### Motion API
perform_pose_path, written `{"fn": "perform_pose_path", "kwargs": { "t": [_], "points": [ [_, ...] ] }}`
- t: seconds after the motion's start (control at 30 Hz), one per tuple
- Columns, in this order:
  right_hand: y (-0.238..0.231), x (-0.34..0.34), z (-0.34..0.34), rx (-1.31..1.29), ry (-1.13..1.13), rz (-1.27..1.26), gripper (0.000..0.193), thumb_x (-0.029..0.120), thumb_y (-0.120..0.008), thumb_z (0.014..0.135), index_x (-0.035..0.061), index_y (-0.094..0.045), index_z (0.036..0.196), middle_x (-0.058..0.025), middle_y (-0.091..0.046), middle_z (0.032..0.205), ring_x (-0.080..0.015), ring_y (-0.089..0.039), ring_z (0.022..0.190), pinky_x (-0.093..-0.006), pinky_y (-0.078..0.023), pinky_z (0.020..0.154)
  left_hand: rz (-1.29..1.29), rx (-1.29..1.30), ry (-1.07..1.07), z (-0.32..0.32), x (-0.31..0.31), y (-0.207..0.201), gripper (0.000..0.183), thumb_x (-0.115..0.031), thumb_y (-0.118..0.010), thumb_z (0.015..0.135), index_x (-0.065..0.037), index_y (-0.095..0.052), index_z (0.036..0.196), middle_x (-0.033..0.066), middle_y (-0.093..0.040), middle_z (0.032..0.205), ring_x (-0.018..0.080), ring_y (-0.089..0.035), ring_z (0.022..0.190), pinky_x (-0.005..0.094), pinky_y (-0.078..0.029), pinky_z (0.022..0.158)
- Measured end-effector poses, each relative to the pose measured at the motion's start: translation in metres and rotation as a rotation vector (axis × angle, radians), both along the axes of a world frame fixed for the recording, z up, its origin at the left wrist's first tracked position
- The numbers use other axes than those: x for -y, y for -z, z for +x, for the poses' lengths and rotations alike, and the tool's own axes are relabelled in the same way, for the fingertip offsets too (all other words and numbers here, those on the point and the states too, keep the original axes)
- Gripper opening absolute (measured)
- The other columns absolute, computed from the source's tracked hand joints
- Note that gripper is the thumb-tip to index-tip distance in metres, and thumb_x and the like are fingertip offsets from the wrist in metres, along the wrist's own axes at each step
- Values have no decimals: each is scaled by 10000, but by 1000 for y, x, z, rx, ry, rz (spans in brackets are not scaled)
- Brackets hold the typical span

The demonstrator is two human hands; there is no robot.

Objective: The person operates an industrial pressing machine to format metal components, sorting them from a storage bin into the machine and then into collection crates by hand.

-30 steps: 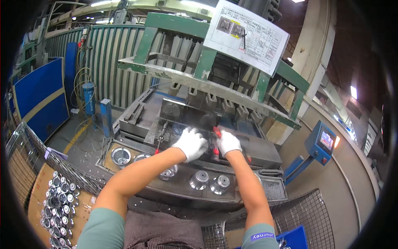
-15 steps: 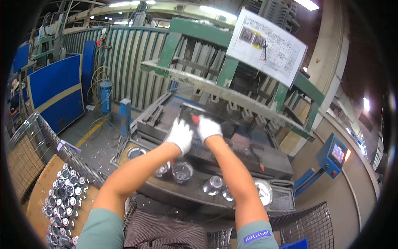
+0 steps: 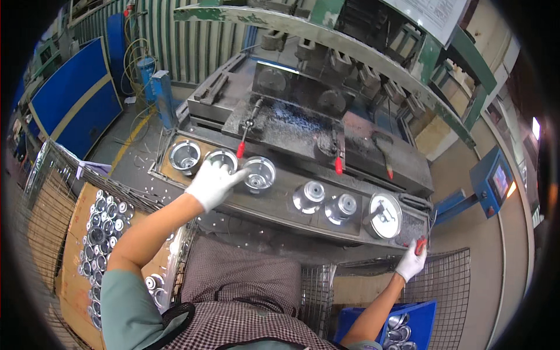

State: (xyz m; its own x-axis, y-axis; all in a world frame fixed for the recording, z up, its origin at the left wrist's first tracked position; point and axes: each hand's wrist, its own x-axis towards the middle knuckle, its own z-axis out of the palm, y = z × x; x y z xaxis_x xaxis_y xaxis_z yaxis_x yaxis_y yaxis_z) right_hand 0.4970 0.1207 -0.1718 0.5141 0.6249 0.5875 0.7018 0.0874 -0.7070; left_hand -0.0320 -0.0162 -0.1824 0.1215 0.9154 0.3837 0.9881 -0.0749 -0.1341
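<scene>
My left hand (image 3: 213,182), in a white glove, reaches over a row of shiny metal cups on the ledge. Its fingers are spread at the rim of the middle cup (image 3: 224,158). The thumb side lies against the cup to its right (image 3: 258,175). Another open metal cup (image 3: 185,157) stands at the left end. Over at the far right, my gloved right hand (image 3: 412,263) is closed round a small red object (image 3: 421,245), whose kind I cannot make out. Two metal cups (image 3: 309,197) (image 3: 344,208) rest upside down further along the ledge.
Behind the ledge stands a machine bed (image 3: 286,119) with two red-tipped clamp levers (image 3: 241,150) (image 3: 338,165). A round white pan (image 3: 385,216) sits near the right end. A blue bin (image 3: 429,326) holds metal parts, and more parts (image 3: 105,245) lie on cardboard at left.
Both hands have left the machine bed. My left hand has come down to the cups, and my right hand has swung far right to the red object. The view has tilted downward.
</scene>
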Motion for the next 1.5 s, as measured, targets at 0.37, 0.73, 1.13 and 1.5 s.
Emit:
{"fn": "perform_pose_path", "kwargs": {
  "t": [0.37, 0.73, 1.13, 1.5],
  "points": [
    [25, 87, -156, -497, -764, -190, 698, 202, -814, 764, -20, -490, 1342, -165, -581, 1262, -256, -560, 1167, -370, -444, 1001, -531, 1119, 41, 81, -30, -51, 304, -117, -568, 847, -25, -596, 1136, 102, -700, 900, 170, -695, 814, 334, -557, 746],
    [-49, 36, -186, -886, -1036, 125, 898, 228, -790, 718, -37, -311, 1430, -162, -549, 1242, -268, -569, 1121, -348, -487, 932, -245, 2463, 371, 99, 14, -22, 660, -180, -652, 856, -23, -360, 1427, 182, -502, 1349, 306, -510, 1241, 444, -441, 1030],
    [-128, -173, -379, 592, -581, -438, 686, 359, -762, 687, -49, -506, 1176, -228, -615, 1068, -356, -640, 981, -401, -542, 800, -64, 2717, 362, 87, 61, 17, 841, -189, -796, 774, -76, -284, 1432, 144, -488, 1342, 325, -531, 1204, 545, -492, 957],
    [-121, -197, -365, 231, -519, -496, 856, 433, -856, 554, -80, -530, 1156, -257, -640, 1134, -345, -640, 1061, -369, -511, 903, 728, 871, 917, 153, -111, -46, 330, -126, -709, 728, -62, -594, 1030, 99, -590, 1062, 306, -577, 1033, 449, -469, 734]
  ]
}}
